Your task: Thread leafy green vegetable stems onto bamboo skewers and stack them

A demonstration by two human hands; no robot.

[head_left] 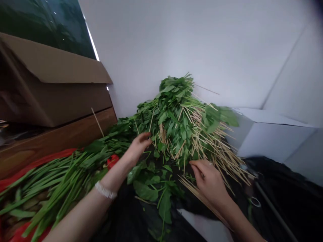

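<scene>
Head view, left hand (137, 147), right hand (209, 177) apart; wall (176, 37) behind greens (174, 92)

The leaf pile (174, 116) is bright to dark green; the skewers (224, 153) on its right are pale tan, the cardboard box (75, 102) to its left brown, the wall (202, 40) behind it pale grey.

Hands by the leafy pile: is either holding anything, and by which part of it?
The left hand, loosely open, holds nothing visible. The right hand is curled near sticks; whether it pinches anything cannot be told.
</scene>
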